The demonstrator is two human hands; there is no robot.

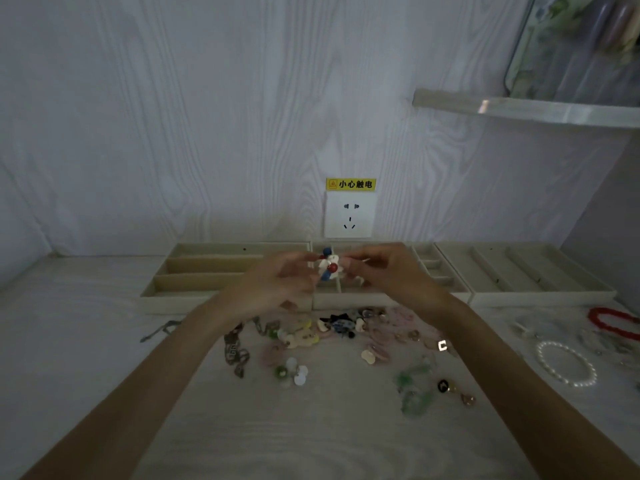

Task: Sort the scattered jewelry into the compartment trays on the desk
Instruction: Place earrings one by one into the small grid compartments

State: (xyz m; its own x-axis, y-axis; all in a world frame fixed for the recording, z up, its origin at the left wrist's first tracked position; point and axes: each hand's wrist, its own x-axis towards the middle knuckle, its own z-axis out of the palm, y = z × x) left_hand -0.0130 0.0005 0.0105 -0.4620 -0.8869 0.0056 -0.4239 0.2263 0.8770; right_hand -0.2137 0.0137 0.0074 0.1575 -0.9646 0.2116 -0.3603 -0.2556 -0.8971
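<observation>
Both hands are raised over the middle tray (pixel 353 299) and pinch a small white, blue and red ornament (pixel 329 266) between them. My left hand (pixel 277 284) holds its left side and my right hand (pixel 381 271) its right side. Three cream compartment trays stand in a row against the wall: a left tray (pixel 194 271) with long slots, the middle tray partly hidden by my hands, and a right tray (pixel 530 271). Scattered jewelry (pixel 346 344) lies on the desk in front of the trays, under my forearms.
A white bead bracelet (pixel 566 363) and a red bead bracelet (pixel 613 322) lie at the right of the desk. A metal chain (pixel 237 351) lies left of the pile. A wall socket (pixel 349 214) sits behind the trays, and a glass shelf (pixel 526 107) juts out above right.
</observation>
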